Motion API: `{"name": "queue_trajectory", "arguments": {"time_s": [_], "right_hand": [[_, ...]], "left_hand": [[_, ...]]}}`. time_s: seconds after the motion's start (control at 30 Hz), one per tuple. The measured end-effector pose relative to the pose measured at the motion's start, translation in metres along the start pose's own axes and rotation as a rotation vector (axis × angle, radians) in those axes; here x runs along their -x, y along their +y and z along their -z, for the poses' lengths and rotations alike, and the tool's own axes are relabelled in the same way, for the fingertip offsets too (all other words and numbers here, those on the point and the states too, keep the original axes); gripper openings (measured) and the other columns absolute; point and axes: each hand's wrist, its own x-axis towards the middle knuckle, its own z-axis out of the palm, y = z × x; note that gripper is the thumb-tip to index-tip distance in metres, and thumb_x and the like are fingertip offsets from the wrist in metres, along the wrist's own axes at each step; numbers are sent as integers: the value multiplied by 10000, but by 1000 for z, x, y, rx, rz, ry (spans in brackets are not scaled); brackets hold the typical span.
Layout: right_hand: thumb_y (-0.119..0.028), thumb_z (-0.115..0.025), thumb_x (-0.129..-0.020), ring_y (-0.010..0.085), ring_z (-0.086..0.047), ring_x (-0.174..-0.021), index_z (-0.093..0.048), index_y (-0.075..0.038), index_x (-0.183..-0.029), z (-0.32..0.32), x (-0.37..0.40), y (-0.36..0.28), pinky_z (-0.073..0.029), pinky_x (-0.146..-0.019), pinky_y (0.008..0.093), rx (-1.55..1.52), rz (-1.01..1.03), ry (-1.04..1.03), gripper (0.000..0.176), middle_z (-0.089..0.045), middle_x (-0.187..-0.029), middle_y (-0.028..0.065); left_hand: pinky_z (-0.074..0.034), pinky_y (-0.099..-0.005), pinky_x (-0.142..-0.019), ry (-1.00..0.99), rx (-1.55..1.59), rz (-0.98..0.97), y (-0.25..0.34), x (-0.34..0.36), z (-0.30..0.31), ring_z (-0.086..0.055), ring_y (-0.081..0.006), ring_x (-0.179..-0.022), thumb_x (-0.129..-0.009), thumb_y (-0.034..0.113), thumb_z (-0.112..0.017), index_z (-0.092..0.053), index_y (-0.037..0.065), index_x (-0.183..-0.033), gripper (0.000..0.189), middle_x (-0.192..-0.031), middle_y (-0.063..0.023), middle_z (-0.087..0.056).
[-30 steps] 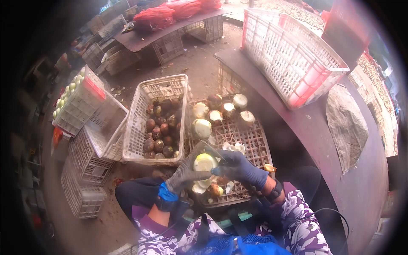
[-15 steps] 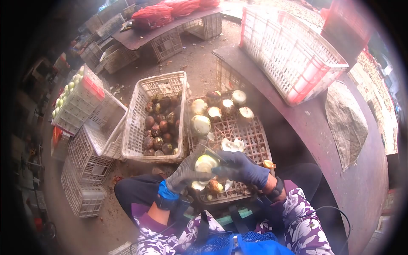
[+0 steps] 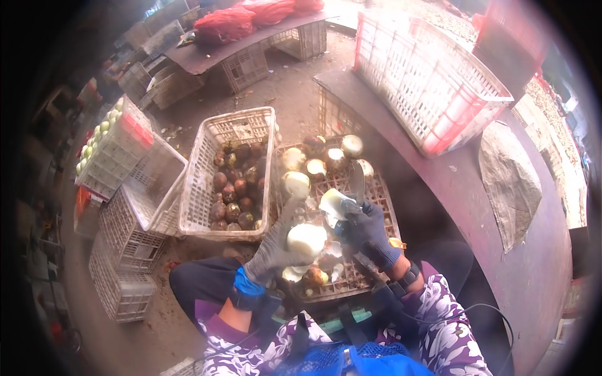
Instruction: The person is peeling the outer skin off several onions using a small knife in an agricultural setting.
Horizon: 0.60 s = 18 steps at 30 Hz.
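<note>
One peeled fruit (image 3: 306, 239) in left hand (image 3: 273, 252), knife (image 3: 356, 183) in right hand (image 3: 368, 230).

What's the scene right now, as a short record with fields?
left hand: grips pale peeled fruit
right hand: holds knife, blade up, cut slice beside it
work surface: upturned crate, peelings on it
left of crate: white basket of brown unpeeled fruit
far edge: trimmed fruits

A white basket (image 3: 197, 182) of dark unpeeled fruit (image 3: 235, 188) stands just left of the left hand (image 3: 276, 250); beyond it, trimmed pale fruit (image 3: 295, 185) line an upturned crate (image 3: 378, 203). Far past the right hand (image 3: 367, 229), a red-rimmed crate (image 3: 426, 69) sits on a dark table (image 3: 458, 194).
</note>
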Motion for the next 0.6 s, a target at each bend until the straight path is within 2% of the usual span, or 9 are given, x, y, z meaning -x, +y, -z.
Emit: {"name": "queue_trajectory", "arguments": {"time_s": [0.03, 0.13, 0.17, 0.27, 0.3, 0.33, 0.37, 0.43, 0.6], "right_hand": [[-201, -599, -930, 113, -631, -579, -607, 10, -1121, 9, -8, 3, -484, -484, 222, 184, 24, -35, 284, -652, -749, 86], [-249, -616, -920, 96, -638, -603, -594, 15, -1135, 20, -8, 13, -472, -454, 228, 1207, 499, -144, 340, -654, -741, 98], [-336, -607, -924, 100, -637, -619, -583, 16, -1166, 27, -14, 34, -459, -438, 232, 1067, 591, -75, 428, -664, -754, 110], [-404, -569, -936, 117, -618, -568, -598, 15, -1150, 12, 2, 13, -448, -431, 229, 423, -91, -206, 471, -670, -749, 118], [-436, -536, -948, 129, -574, -471, -616, 2, -1060, 2, 4, 14, -419, -393, 228, 333, -15, -237, 460, -650, -687, 111], [-432, -523, -956, 129, -553, -430, -609, -8, -998, 6, 2, 20, -406, -371, 231, 308, -108, -282, 435, -641, -666, 99], [-431, -516, -960, 133, -558, -435, -606, -10, -979, 7, 3, 25, -406, -368, 234, 440, 111, -354, 431, -642, -675, 99], [-419, -512, -965, 130, -554, -439, -610, -12, -981, 8, 2, 34, -405, -370, 232, 519, 314, -394, 420, -643, -688, 87], [-333, -550, -964, 77, -556, -548, -626, -10, -1131, -3, 18, 5, -441, -472, 213, 167, -59, -241, 371, -639, -754, 14]], "left_hand": [[-427, -330, -989, 50, -9, -36, -1, -1, 1, -448, -192, -1224, -580, 171, -884, -81, 68, -1514, 1236, -1426, -111, -375], [-485, -340, -930, 199, -39, -146, -13, -1, 3, -564, -205, -1107, -542, 150, -886, -92, 92, -1514, 1257, -1269, -116, -538], [-513, -340, -892, 236, -166, -229, -12, -2, 2, -593, -203, -1048, -552, 68, -866, -86, 105, -1514, 1239, -1189, -109, -559], [-513, -334, -886, 315, -396, -345, -5, -2, -12, -602, -209, -1031, -571, 3, -834, -81, 107, -1515, 1212, -1163, -102, -560], [-516, -327, -871, 299, -494, -385, -7, -3, -13, -601, -210, -1032, -590, -31, -810, -72, 105, -1515, 1191, -1142, -96, -559], [-501, -351, -899, 278, -550, -382, -9, -4, -18, -566, -244, -1108, -605, -26, -807, -62, 109, -1518, 1185, -1254, -130, -519], [-485, -372, -924, 274, -655, -449, -9, -5, -25, -531, -263, -1161, -617, -15, -806, -53, 108, -1519, 1182, -1327, -158, -463], [-456, -399, -966, 245, -722, -506, -7, -8, -32, -477, -291, -1236, -629, 15, -814, -34, 104, -1519, 1187, -1428, -199, -363], [-412, -408, -1015, 158, -491, -508, -3, -11, -39, -431, -319, -1286, -638, 117, -848, 17, 81, -1513, 1231, -1484, -240, -262]]}}
